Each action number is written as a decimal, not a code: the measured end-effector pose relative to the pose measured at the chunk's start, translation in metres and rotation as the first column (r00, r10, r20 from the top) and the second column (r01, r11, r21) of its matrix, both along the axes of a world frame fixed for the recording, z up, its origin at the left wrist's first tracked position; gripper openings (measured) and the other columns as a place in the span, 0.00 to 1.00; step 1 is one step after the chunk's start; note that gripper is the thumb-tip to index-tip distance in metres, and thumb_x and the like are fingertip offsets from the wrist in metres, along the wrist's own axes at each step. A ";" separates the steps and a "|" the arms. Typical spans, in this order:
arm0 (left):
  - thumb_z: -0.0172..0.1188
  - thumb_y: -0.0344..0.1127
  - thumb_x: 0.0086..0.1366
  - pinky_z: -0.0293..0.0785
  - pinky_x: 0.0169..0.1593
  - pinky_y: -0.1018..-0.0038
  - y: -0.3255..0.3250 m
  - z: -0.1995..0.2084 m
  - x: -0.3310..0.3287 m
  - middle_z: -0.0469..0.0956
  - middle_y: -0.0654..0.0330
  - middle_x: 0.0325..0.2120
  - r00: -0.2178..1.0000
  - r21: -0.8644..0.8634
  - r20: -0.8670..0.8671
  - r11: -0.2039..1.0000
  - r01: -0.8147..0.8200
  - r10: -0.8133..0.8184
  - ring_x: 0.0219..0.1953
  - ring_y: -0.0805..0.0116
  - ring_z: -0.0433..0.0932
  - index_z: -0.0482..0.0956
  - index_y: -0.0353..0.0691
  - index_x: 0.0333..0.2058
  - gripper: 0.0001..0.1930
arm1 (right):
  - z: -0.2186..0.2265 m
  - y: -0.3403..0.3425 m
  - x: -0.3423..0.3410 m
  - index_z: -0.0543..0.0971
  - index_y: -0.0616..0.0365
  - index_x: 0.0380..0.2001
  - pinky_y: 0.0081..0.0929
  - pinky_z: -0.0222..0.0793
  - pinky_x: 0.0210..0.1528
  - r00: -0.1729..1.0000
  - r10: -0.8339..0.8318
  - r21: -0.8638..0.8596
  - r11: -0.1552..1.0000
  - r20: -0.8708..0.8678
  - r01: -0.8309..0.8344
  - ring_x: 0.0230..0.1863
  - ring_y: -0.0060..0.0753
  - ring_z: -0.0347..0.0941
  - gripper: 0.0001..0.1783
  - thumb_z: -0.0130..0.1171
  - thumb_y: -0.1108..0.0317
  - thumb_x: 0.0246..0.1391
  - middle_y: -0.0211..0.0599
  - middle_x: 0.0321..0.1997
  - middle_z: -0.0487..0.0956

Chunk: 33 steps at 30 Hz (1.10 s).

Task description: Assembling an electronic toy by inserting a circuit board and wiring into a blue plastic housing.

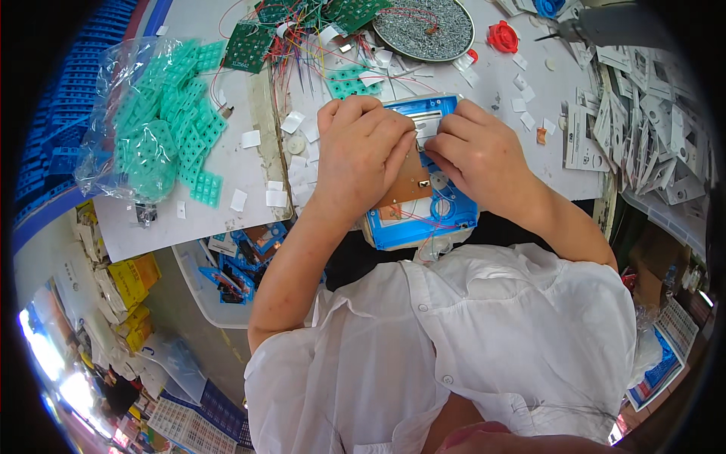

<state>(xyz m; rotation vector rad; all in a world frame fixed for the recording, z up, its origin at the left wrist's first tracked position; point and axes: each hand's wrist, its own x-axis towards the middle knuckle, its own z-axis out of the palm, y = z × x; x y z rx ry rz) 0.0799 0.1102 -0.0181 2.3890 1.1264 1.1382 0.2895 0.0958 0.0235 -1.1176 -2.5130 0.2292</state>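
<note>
In front of my body lies a blue plastic casing (393, 240), open side up, with thin red wires running across its near end. A brown circuit board (408, 184) sits over it, tilted against the casing's edges. The fingers of my left hand (365, 151) are closed round the board's upper left part. My right hand (484, 157) has its fingers pinched together at the casing's right side, by a white and silver strip (428, 125); what they hold is too small or hidden. A round disc-like part (441, 180) shows inside the casing, beside the board.
A clear bag of green rubber keypads (170, 125) lies on the left. Green circuit boards (249, 47) with loose wires and a round tray of screws (423, 45) stand far back. An electric screwdriver (582, 30) hangs upper right, above white card pieces (643, 113). Below left is a parts bin (215, 306).
</note>
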 end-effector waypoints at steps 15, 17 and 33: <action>0.69 0.31 0.57 0.62 0.54 0.60 0.006 0.014 0.000 0.80 0.65 0.29 0.996 -0.052 -0.089 0.998 0.026 -0.030 0.39 0.64 0.77 0.85 0.45 0.36 0.07 | 0.016 -0.008 0.008 0.87 0.56 0.37 0.34 0.68 0.40 0.983 0.086 -0.151 0.987 0.160 -0.062 0.41 0.35 0.73 0.12 0.67 0.63 0.51 0.30 0.33 0.79; 0.69 0.31 0.57 0.62 0.54 0.60 0.008 0.017 -0.002 0.80 0.65 0.29 0.994 -0.067 -0.104 0.997 0.035 -0.042 0.39 0.64 0.77 0.84 0.45 0.36 0.07 | 0.009 -0.011 0.015 0.87 0.56 0.38 0.34 0.69 0.40 0.997 0.057 -0.125 0.991 0.055 -0.050 0.40 0.35 0.73 0.12 0.67 0.63 0.51 0.30 0.33 0.79; 0.63 0.34 0.56 0.61 0.60 0.51 0.034 0.052 0.012 0.74 0.59 0.35 0.795 -0.246 -0.459 0.916 0.316 -0.398 0.47 0.57 0.72 0.82 0.43 0.30 0.04 | 0.009 -0.017 0.028 0.86 0.56 0.39 0.36 0.73 0.37 0.978 -0.058 -0.238 0.971 -0.198 0.009 0.36 0.40 0.75 0.12 0.68 0.66 0.50 0.36 0.32 0.79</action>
